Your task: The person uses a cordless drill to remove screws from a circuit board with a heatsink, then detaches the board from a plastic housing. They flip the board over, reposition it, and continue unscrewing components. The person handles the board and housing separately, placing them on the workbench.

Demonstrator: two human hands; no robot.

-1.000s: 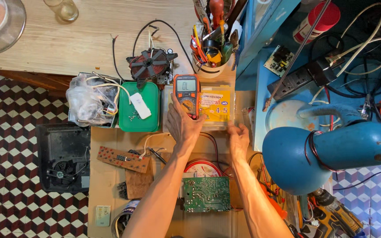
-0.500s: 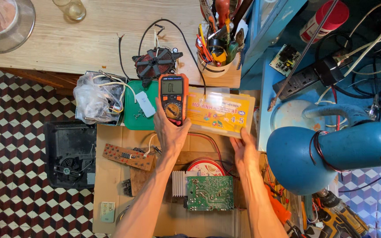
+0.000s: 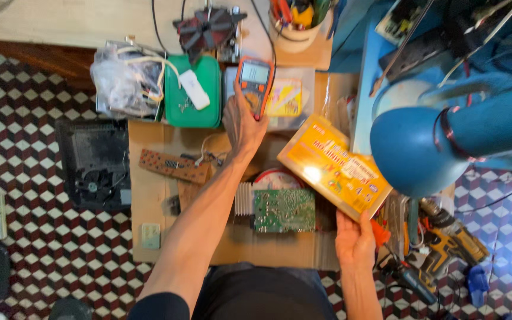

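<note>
The left hand (image 3: 243, 121) is closed around an orange digital multimeter (image 3: 255, 83), holding it at the far side of the cardboard work surface (image 3: 149, 142), just right of the green case (image 3: 192, 98) and in front of a clear plastic box (image 3: 288, 98). The right hand (image 3: 355, 240) grips the near edge of a flat yellow packet (image 3: 334, 167), fingers clamped on it, tilted above the right side of the workspace beside the blue desk lamp (image 3: 422, 133). A green circuit board (image 3: 284, 210) with its finned heat sink lies between the forearms. The step in hand appears to be clearing and arranging items around the board. Any placement calls for a free, level spot; both hands are occupied.
</note>
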